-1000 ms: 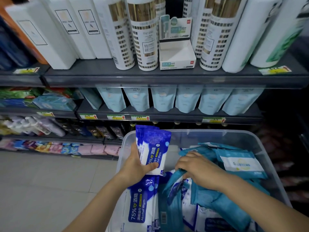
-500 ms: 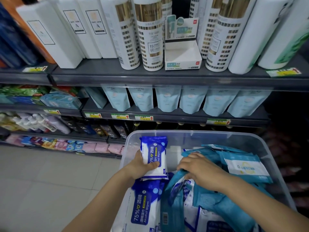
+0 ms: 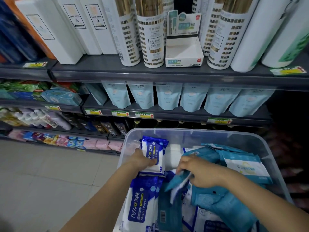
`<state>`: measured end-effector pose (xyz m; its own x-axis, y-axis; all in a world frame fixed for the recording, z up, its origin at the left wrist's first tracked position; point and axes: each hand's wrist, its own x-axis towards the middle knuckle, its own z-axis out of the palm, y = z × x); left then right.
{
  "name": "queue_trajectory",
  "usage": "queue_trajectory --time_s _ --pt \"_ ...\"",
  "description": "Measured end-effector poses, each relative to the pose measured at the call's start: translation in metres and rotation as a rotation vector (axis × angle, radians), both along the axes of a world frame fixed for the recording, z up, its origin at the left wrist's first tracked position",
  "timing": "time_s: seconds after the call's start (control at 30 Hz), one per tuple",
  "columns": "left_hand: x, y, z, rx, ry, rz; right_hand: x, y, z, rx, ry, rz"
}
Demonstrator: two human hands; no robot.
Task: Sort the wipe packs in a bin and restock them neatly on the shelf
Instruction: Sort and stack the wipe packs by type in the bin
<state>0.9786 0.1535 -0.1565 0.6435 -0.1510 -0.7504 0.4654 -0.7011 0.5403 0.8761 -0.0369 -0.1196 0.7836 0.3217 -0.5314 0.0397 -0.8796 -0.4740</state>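
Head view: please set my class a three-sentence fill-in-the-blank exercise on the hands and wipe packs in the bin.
The left hand grips a white and blue pack labelled Alcohol ____.
The flat pack nearest the camera is printed ____%.
The teal pack is pinched by the ____ hand.
Missing: Wipes; 75; right.

- White rectangular boxes (image 3: 50, 30): upright in a row, upper left, with black-framed labels.
- White bottles with gold-check bands (image 3: 150, 39): upright, just right of the boxes.
- Open white display carton (image 3: 184, 54): stands between the gold-check bottles.
- Pale blue pouches (image 3: 168, 96): upright in a row, one level down.
- Yellow-green price tags (image 3: 120, 113): along the front rail.
- Dark bottles (image 3: 103, 126): a level lower, left of centre.
- Pink packs (image 3: 102, 144): lowest row.
- Grey tiled floor (image 3: 50, 181).
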Motion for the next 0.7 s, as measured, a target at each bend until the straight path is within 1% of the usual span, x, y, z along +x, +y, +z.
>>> queue_trajectory --time_s 0.1,0.17,0.23,0.27,0.37,0.4,0.5,0.57,0.7 --pt "-0.006 -0.004 0.005 0.123 -0.274 -0.108 0.001 -0.006 0.007 0.051 0.244 0.054" --pt "-0.009 -0.003 0.009 0.181 -0.42 -0.187 0.004 -0.009 0.011 0.075 0.37 0.05" --pt "-0.009 0.0 0.011 0.224 -0.478 -0.273 0.01 -0.004 0.014 0.138 0.446 -0.094" --pt "-0.008 0.002 0.012 0.232 -0.469 -0.291 0.015 0.001 0.014 0.168 0.425 -0.215" --pt "-0.006 0.006 0.012 0.256 -0.417 -0.302 0.03 0.023 0.008 0.224 0.24 -0.536" --pt "-0.006 0.007 0.011 0.276 -0.41 -0.309 0.035 0.032 0.006 0.273 0.213 -0.626" --pt "-0.008 0.007 0.01 0.312 -0.375 -0.301 0.046 0.055 -0.004 0.422 0.268 -0.842" --pt "-0.008 0.006 0.011 0.311 -0.344 -0.287 0.052 0.068 -0.011 0.521 0.331 -0.911" --pt "-0.006 0.003 0.015 0.324 -0.304 -0.302 0.066 0.086 -0.02 0.56 0.395 -1.037"
